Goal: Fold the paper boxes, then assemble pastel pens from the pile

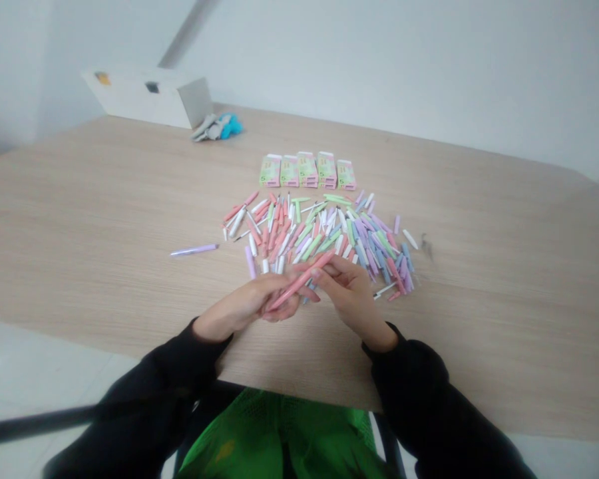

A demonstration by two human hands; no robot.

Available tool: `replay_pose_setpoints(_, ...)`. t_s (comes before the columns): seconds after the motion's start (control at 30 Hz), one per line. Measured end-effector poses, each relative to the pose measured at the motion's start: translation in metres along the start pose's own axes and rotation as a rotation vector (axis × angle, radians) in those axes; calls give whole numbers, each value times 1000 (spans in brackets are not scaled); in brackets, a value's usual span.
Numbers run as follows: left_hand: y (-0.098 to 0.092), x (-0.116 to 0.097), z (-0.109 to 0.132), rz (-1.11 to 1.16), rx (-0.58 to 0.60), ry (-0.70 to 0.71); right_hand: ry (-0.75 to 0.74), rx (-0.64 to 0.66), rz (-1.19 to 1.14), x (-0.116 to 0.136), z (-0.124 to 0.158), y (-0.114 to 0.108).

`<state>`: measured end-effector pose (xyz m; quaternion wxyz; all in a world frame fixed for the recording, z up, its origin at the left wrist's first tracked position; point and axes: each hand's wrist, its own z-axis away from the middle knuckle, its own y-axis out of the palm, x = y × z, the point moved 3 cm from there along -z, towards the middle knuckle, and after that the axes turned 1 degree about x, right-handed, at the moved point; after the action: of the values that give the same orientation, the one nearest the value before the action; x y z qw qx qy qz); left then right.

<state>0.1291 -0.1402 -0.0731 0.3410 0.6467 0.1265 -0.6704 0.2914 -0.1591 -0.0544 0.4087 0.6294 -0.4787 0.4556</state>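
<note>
A pink pen (299, 283) slants between my two hands, above the near side of the pile. My left hand (267, 293) is closed around its lower left part. At its upper right end, my right hand (348, 293) pinches it between thumb and fingers. Just beyond the hands spreads a pile of pen parts (324, 233), caps and barrels in pink, white, green, purple and blue. A few thin refills with dark tips lie among them. Apart from the pile, on the left, lies a purple pen (194, 250).
Several small green and pink boxes (307, 169) marked "5" stand in a row behind the pile. A grey and blue cloth-like bundle (218, 126) lies near a white box (144, 100) at the back left. The wooden table's (479, 266) front edge runs close to my body.
</note>
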Motion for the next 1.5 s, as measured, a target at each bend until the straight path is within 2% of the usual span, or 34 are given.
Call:
replay_pose_setpoints(0.07, 0, -1, 0, -38, -6, 37, -23, 23, -7, 2, -1, 1)
replay_pose_setpoints(0.13, 0, -5, -1, -106, -83, 93, -54, 34, 7, 3, -2, 2)
replay_pose_setpoints(0.27, 0, -10, -2, -292, -324, 191, -77, -86, 56, -3, -2, -1)
replay_pose_setpoints(0.33, 0, -11, -3, -367, -382, 211, -59, -135, 72, -7, -2, -3)
replay_pose_setpoints(0.43, 1, -7, -6, -348, -290, 161, -19, -128, 38, -9, -3, -2)
replay_pose_setpoints(0.53, 1, -2, -7, -154, -192, 83, 6, -93, -20, -6, -5, 1)
replay_pose_setpoints(0.63, 1, 0, -6, -52, -152, 31, 18, -44, -25, -2, -6, 5)
replay_pose_setpoints(0.7, 0, -2, -5, -89, -185, 49, 7, -48, 7, 0, -5, 6)
replay_pose_setpoints(0.83, -1, -8, -5, -325, -328, 135, -9, -161, 73, 0, -3, 5)
replay_pose_setpoints(0.97, 0, -13, -5, -495, -439, 195, 0, -214, 26, -7, -3, 3)
replay_pose_setpoints(1.03, 1, -13, -3, -453, -341, 195, 31, -209, -68, -12, -5, 0)
replay_pose_setpoints(1.1, 2, -14, 1, -320, -157, 207, 101, -223, -231, -16, -8, -5)
replay_pose_setpoints(1.2, 5, -19, 10, -115, 30, 305, 224, -271, -491, -17, -12, -14)
replay_pose_setpoints(1.3, 8, -21, 15, -108, 46, 345, 274, -263, -598, -10, -14, -16)
replay_pose_setpoints(1.5, 14, -17, 13, -233, -74, 320, 281, -171, -575, -7, -11, -8)
